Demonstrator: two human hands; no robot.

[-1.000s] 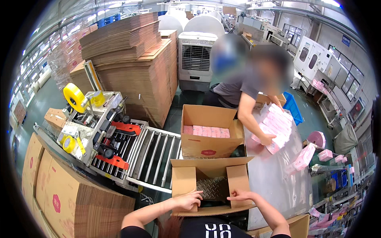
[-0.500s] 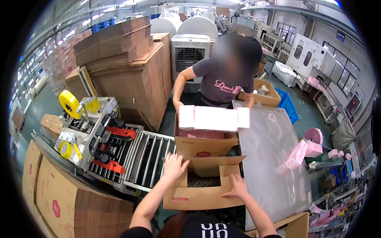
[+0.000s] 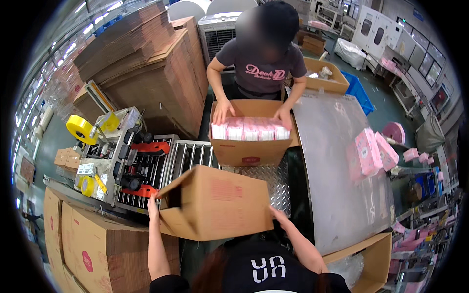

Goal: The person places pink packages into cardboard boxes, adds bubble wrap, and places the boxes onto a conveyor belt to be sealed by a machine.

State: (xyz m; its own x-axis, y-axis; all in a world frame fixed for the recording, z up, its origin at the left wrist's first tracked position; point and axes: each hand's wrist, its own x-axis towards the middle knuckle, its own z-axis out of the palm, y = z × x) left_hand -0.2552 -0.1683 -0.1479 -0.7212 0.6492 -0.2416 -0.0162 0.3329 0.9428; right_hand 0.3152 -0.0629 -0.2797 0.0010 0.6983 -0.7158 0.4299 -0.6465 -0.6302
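Factory packing line, steel bench [image 3: 337, 161] right. Your left hand [image 3: 153, 204] and right hand [image 3: 278, 215] grip empty carton [image 3: 217, 202], tipped sideways. Step: turning it. Next likely: set upright near filled box [image 3: 250, 139].

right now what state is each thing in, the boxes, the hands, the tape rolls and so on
cardboard box: tipped on its side, open end to the left, held up
left hand: gripping the box's open left edge
right hand: pressed on the box's right corner
second box: upright, open, full of pink packs
pink packs: standing in a row, a co-worker's hands on them
yellow tape roll: mounted on the taping machine
flat cartons: folded, stacked
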